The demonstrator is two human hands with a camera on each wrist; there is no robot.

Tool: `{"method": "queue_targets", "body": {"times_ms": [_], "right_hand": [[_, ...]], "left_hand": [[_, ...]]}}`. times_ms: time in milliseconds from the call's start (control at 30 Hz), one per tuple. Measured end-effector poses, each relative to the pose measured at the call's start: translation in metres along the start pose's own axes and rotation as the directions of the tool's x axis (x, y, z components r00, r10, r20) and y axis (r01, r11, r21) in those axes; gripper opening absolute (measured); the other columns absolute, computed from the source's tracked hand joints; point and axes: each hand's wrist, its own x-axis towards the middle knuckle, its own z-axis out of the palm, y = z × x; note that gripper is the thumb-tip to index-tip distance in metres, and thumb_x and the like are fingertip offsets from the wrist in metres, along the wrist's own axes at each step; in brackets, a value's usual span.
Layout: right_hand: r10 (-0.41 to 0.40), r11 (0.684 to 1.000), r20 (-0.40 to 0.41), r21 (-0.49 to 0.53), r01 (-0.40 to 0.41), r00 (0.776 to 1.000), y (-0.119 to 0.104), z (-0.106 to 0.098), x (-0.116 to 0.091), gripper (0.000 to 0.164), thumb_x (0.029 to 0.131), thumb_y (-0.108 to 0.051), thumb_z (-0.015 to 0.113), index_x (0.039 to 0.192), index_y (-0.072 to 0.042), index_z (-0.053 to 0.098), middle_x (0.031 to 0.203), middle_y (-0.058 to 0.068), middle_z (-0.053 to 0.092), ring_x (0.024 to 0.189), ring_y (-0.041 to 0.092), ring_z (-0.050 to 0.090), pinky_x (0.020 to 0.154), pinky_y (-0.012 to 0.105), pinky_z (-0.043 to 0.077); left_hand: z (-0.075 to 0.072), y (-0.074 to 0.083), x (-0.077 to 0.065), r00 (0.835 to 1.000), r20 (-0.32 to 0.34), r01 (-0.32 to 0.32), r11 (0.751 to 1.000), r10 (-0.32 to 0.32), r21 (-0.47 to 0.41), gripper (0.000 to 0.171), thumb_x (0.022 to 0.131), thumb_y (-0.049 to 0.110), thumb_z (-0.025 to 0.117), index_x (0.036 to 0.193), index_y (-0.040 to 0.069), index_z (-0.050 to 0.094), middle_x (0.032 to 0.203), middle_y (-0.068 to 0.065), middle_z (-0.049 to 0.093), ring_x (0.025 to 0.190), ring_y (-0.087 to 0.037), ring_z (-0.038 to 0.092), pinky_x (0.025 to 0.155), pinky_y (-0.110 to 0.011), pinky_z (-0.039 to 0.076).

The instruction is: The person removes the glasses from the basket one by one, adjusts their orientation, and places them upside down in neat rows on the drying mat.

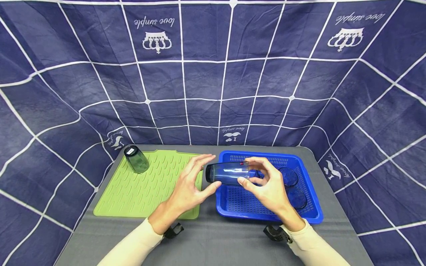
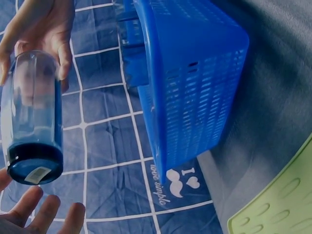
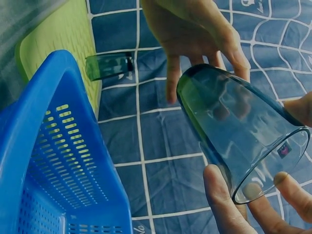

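A clear blue-tinted drinking glass (image 1: 227, 173) lies sideways in the air, over the left part of the blue basket (image 1: 246, 215). My right hand (image 1: 271, 186) grips it at the rim end, thumb and fingers around the wall, as the right wrist view shows on the glass (image 3: 229, 117). Around its thick dark base my left hand (image 1: 188, 186) is spread, fingers extended and thumb close below. In the left wrist view, a pale label shows under the base of the glass (image 2: 36, 126), with the left fingertips (image 2: 48, 207) just off it.
On the left a green ribbed mat (image 1: 156, 188) bears an upside-down dark tinted glass (image 1: 138, 162) at its back left corner. More glasses (image 1: 296, 197) lie in the right side of the basket. Patterned blue cloth (image 1: 206, 81) walls the grey table (image 1: 206, 240) behind and at the sides.
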Motion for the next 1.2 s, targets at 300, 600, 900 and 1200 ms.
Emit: {"method": "queue_targets", "body": {"times_ms": [300, 600, 900, 1200], "right_hand": [[0.001, 0.995, 0.021, 0.099, -0.003, 1.0, -0.001, 0.005, 0.0, 0.056, 0.09, 0.009, 0.091, 0.143, 0.001, 0.071, 0.14, 0.01, 0.076, 0.122, 0.014, 0.077, 0.09, 0.033, 0.073], [0.011, 0.987, 0.034, 0.163, -0.017, 0.999, -0.003, 0.007, 0.0, 0.057, 0.091, 0.012, 0.088, 0.144, 0.005, 0.068, 0.139, 0.005, 0.077, 0.121, 0.014, 0.079, 0.091, 0.033, 0.073], [0.025, 0.982, 0.044, 0.185, -0.033, 0.999, -0.003, 0.009, 0.0, 0.057, 0.091, 0.012, 0.086, 0.145, 0.009, 0.066, 0.137, -0.001, 0.077, 0.119, 0.012, 0.079, 0.091, 0.032, 0.073], [0.022, 0.976, 0.055, 0.216, -0.033, 0.998, 0.0, 0.012, 0.0, 0.056, 0.091, 0.012, 0.085, 0.144, 0.009, 0.067, 0.139, 0.002, 0.077, 0.118, 0.013, 0.079, 0.09, 0.033, 0.073]], "left_hand": [[0.007, 0.004, -0.001, 1.0, 0.005, 0.009, 1.0, -0.009, -0.029, 0.081, 0.091, 0.03, 0.101, 0.163, 0.019, 0.065, 0.161, -0.007, 0.067, 0.146, -0.027, 0.068, 0.104, -0.04, 0.066], [0.013, 0.006, -0.002, 1.0, -0.023, 0.001, 0.998, -0.003, -0.07, 0.084, 0.09, 0.029, 0.102, 0.165, 0.021, 0.064, 0.16, -0.006, 0.068, 0.147, -0.027, 0.068, 0.126, -0.036, 0.053], [0.017, 0.008, -0.002, 0.999, -0.046, -0.018, 0.997, 0.015, -0.081, 0.081, 0.091, 0.03, 0.102, 0.163, 0.02, 0.066, 0.156, -0.006, 0.071, 0.143, -0.027, 0.071, 0.126, -0.036, 0.054], [0.02, 0.009, -0.005, 0.997, -0.072, -0.017, 0.995, 0.01, -0.097, 0.078, 0.09, 0.028, 0.102, 0.16, 0.022, 0.068, 0.153, -0.006, 0.073, 0.14, -0.027, 0.073, 0.124, -0.033, 0.055]]}}
